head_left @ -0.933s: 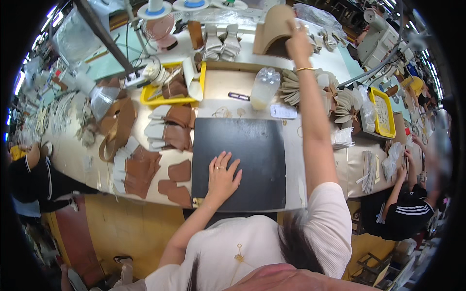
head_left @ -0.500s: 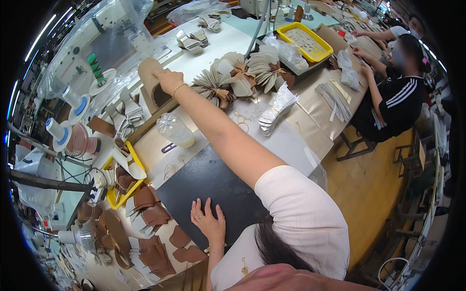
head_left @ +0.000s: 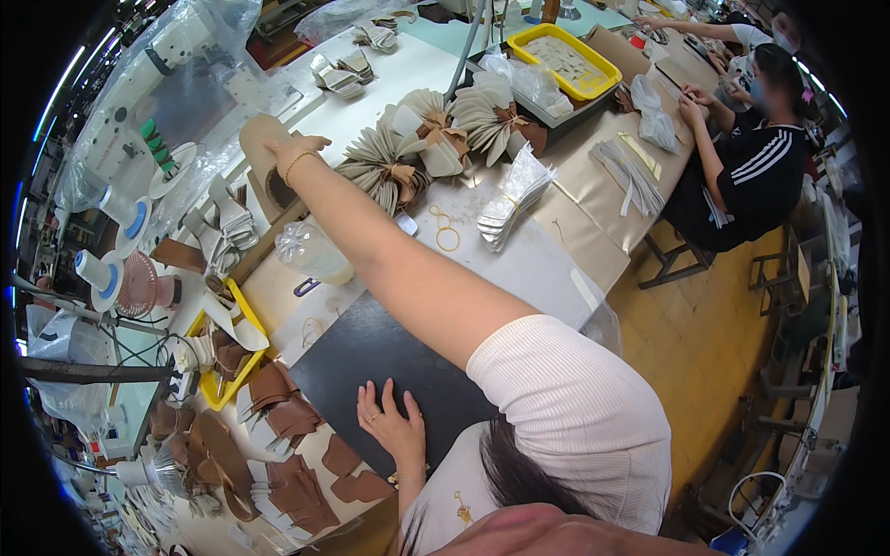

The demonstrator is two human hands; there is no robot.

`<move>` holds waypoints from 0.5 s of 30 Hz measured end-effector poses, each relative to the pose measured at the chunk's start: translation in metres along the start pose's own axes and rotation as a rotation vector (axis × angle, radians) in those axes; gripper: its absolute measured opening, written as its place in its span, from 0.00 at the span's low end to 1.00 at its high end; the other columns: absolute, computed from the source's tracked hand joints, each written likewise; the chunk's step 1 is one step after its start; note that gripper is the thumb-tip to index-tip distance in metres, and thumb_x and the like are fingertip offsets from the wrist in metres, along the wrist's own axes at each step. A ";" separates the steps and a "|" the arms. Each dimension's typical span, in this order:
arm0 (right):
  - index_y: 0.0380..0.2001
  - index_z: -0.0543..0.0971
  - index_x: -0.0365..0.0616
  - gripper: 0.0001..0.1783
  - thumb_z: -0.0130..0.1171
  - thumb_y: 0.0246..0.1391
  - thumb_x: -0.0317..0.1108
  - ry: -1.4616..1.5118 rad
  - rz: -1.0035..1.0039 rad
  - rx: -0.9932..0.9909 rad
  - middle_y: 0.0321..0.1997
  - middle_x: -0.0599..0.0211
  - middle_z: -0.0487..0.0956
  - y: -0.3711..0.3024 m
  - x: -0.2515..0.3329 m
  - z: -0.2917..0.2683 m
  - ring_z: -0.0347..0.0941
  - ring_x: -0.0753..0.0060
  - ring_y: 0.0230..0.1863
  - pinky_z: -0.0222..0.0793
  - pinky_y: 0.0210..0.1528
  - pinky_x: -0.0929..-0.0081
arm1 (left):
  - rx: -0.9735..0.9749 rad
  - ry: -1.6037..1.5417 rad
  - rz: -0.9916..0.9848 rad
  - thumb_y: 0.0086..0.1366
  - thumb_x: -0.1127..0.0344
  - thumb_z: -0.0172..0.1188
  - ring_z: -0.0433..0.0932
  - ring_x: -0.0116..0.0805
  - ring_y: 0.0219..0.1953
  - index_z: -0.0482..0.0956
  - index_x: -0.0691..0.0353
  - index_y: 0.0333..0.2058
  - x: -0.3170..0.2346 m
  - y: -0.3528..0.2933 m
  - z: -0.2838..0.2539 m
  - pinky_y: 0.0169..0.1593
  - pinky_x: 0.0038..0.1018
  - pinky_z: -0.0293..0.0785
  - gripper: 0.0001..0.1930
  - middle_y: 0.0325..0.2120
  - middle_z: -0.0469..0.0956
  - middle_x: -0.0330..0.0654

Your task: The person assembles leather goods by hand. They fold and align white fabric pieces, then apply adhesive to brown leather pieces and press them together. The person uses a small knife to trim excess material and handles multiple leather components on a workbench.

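Right fingers (head_left: 318, 143) have spread at the brown arch (head_left: 259, 135), left fingers (head_left: 390, 397) apart on black board (head_left: 371, 343), bare toward its far edge

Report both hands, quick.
Left hand: open, resting on the black mat.
Right hand: at the curved tan piece; whether it grips cannot be told.

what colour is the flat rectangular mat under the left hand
Black; the flat rectangular mat under the bare left hand shows best in the head view.
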State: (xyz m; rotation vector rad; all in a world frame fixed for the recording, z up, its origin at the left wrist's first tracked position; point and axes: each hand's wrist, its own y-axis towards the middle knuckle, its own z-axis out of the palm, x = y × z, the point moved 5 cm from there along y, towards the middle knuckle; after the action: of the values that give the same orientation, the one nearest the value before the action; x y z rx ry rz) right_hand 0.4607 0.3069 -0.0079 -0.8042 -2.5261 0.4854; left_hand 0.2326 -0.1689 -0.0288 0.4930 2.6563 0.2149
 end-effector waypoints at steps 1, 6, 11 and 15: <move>0.67 0.50 0.77 0.43 0.61 0.53 0.49 -0.091 -0.014 0.026 0.63 0.58 0.68 0.004 0.002 0.003 0.62 0.51 0.65 0.54 0.62 0.36 | 0.001 -0.003 0.003 0.60 0.64 0.60 0.60 0.50 0.62 0.76 0.60 0.48 0.000 0.000 0.000 0.63 0.48 0.52 0.17 0.56 0.66 0.51; 0.67 0.50 0.76 0.45 0.63 0.51 0.49 -0.156 -0.087 -0.012 0.64 0.58 0.66 -0.009 0.001 -0.001 0.61 0.50 0.65 0.52 0.61 0.33 | -0.003 0.008 0.018 0.61 0.64 0.59 0.60 0.50 0.62 0.76 0.61 0.48 -0.001 0.001 0.001 0.63 0.48 0.52 0.17 0.56 0.66 0.51; 0.67 0.49 0.76 0.47 0.64 0.49 0.50 -0.169 -0.102 -0.030 0.66 0.58 0.65 -0.034 -0.004 -0.012 0.60 0.48 0.66 0.50 0.61 0.30 | 0.002 0.016 0.020 0.61 0.64 0.59 0.60 0.50 0.62 0.75 0.61 0.48 -0.001 0.001 0.001 0.63 0.48 0.52 0.17 0.56 0.66 0.52; 0.68 0.49 0.76 0.49 0.66 0.47 0.50 -0.170 -0.124 -0.062 0.66 0.57 0.63 -0.046 -0.007 -0.015 0.60 0.47 0.66 0.49 0.60 0.27 | 0.012 0.024 0.015 0.61 0.64 0.59 0.60 0.51 0.62 0.75 0.61 0.48 -0.001 0.001 0.000 0.63 0.48 0.52 0.17 0.56 0.66 0.52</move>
State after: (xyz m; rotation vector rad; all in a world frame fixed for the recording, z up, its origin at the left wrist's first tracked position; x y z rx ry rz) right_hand 0.4528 0.2703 0.0235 -0.6472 -2.7402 0.4539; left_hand 0.2343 -0.1682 -0.0284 0.5173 2.6792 0.2106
